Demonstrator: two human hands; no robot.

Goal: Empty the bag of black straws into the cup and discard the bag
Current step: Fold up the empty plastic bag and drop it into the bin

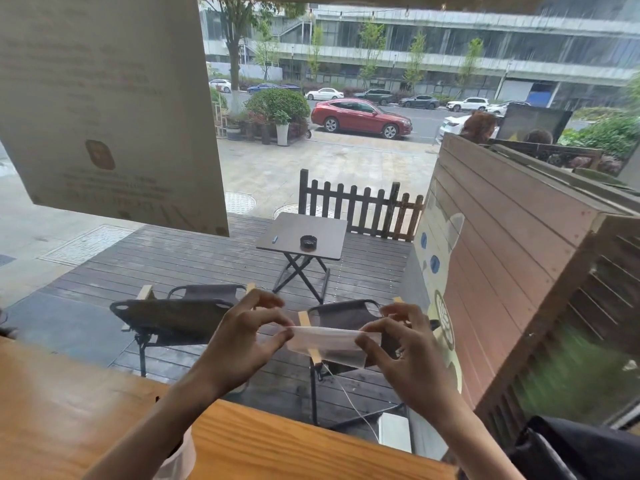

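1. Low in the middle of the frame, both hands were raised above a wooden counter (277,441) and held a clear plastic bag (329,344) stretched flat between them
2. The left hand (242,344) pinched the bag's left end between thumb and forefinger, the other fingers curled loosely above it
3. The right hand (405,351) pinched the bag's right end in the same way, fingers bent over the top edge
4. The bag hung in the air at centre-bottom, roughly level, sagging a little toward its lower right corner; whether any straws were inside could not be told, and it looked see-through and flat
5. A thin white cord (349,400) trailed down below the bag toward the counter's far edge
6. Behind the hands, through a window, two folding chairs (180,317) stood on a dark deck, with a small folding table (304,237) in the centre of the frame carrying a dark ashtray (308,242)
7. A pale poster (104,105) filled the upper left, and a red car (360,117) was parked at upper centre
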